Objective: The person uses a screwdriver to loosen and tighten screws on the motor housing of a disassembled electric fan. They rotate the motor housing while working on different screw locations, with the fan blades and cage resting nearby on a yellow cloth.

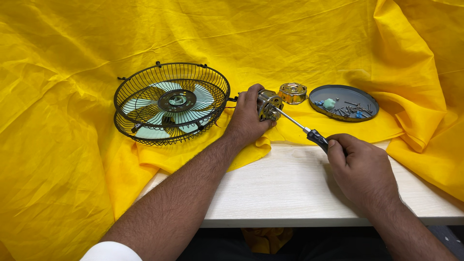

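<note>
Holding a small brass-coloured motor body [268, 106] on the yellow cloth [72, 159], the left hand [249, 116] has its grip wrapped closed around the part's left side, fingers over the top and thumb underneath as far as the view allows. The right hand [360, 166] sits nearer and to the right, its grip shut around the black handle of a screwdriver [302, 128], whose shaft runs up and to the left so that the tip meets the motor body just right of the left hand's fingers.

Several slips look possible here. The tip could ride out of the screw head if the shaft is not in line with it, and it would then skid toward the left fingers, which lie very close to the contact point. The motor body rests on loose, creased cloth rather than on the bare surface [290, 188], so it may twist under torque unless the left hand's hold is firm. A freed screw could drop into the folds and be hard to find; whether the tip is truly seated I cannot tell at this size.

Farther right, a round metal cap [293, 93] lies just beyond the motor, and a shallow grey lid [321, 94] holds loose screws. At left stands a wire fan cage [171, 103] with pale green blades inside.
</note>
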